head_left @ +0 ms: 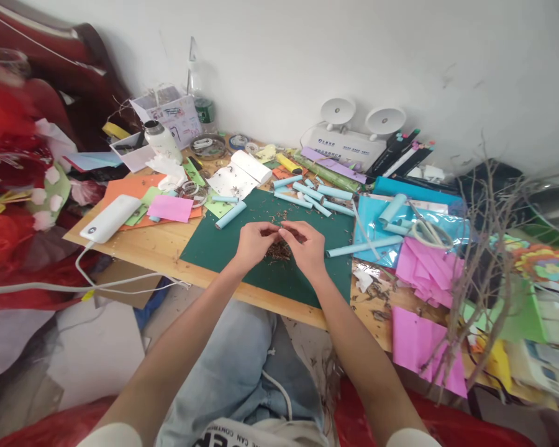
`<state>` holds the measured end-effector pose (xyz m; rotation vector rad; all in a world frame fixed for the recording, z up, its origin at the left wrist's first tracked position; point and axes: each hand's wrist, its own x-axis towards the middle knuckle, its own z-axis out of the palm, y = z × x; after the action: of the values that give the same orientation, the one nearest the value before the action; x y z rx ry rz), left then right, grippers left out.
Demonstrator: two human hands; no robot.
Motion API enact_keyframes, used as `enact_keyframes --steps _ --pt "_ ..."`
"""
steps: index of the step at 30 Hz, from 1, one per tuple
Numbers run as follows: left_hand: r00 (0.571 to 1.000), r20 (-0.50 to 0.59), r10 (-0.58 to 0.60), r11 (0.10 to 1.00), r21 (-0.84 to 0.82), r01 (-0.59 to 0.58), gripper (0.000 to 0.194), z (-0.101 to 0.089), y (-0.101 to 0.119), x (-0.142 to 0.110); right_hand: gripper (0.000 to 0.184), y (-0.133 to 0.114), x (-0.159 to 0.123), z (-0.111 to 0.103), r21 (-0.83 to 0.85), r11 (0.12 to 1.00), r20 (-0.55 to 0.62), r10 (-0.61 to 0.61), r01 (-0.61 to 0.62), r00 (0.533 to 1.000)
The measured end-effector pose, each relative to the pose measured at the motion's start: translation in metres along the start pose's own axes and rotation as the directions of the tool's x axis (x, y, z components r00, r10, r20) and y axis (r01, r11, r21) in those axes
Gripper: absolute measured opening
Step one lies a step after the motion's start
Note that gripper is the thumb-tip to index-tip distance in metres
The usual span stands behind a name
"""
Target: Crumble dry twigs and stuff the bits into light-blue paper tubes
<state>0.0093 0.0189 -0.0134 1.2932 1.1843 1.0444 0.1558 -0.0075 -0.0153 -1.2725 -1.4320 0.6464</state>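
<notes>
Crumbs of dry brown plant matter point(278, 251) lie heaped on a flat dark-green mat point(279, 282), directly beneath the person's two bare hands. The left hand point(256, 243) and the right hand point(306, 247) meet just above the heap, fingers bent inward and thumb tips drawn close together in a narrow pinch. Whether a small piece sits between those fingertips is too small to tell.

Loose bits are scattered beyond the hands over the mat, which lies on a light wooden table point(156, 248). One short pale-blue paper tube point(231, 215) lies near the mat's left edge; a cluster of similar pale-blue tubes point(313, 196) lies at its far side. Another, longer pale-blue tube point(364, 246) reaches from the mat's right edge onto a shiny blue plastic packet point(366, 214).

Near the table's left end rests a white rectangular power bank point(110, 218). Folded bright-pink paper point(428, 347) lies at the right, beside bare brown twigs point(489, 273).
</notes>
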Motion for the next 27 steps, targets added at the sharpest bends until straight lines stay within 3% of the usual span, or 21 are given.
enact_keyframes --steps 6,10,14,17,22,27 --pt "0.984 0.131 -0.124 0.918 -0.36 0.163 0.035 0.003 -0.001 -0.002 0.015 0.007 0.0 0.003 0.057 0.998 -0.073 0.003 0.001 0.997" --pt "0.986 0.097 -0.135 0.88 -0.446 0.164 0.037 0.002 -0.003 -0.001 0.017 0.007 0.0 0.005 0.128 0.99 -0.09 0.065 -0.053 0.994" --pt "0.996 0.016 -0.085 0.915 -0.395 0.084 0.034 0.004 0.002 -0.003 0.022 0.008 0.001 0.005 0.23 0.959 0.005 0.17 -0.167 0.985" --pt "0.996 -0.062 -0.059 0.937 -0.347 0.034 0.03 0.007 0.004 -0.003 0.022 0.01 0.002 0.004 0.254 0.949 0.044 0.178 -0.184 0.983" --pt "0.992 -0.121 -0.036 0.948 -0.317 -0.004 0.025 0.012 -0.001 -0.003 0.02 0.011 -0.001 0.004 0.156 0.984 0.008 0.082 -0.082 0.997" --pt "0.986 -0.161 0.038 0.981 -0.182 -0.068 0.019 0.013 -0.003 -0.004 0.019 0.006 -0.004 0.004 -0.079 0.993 -0.054 -0.093 0.089 0.994"
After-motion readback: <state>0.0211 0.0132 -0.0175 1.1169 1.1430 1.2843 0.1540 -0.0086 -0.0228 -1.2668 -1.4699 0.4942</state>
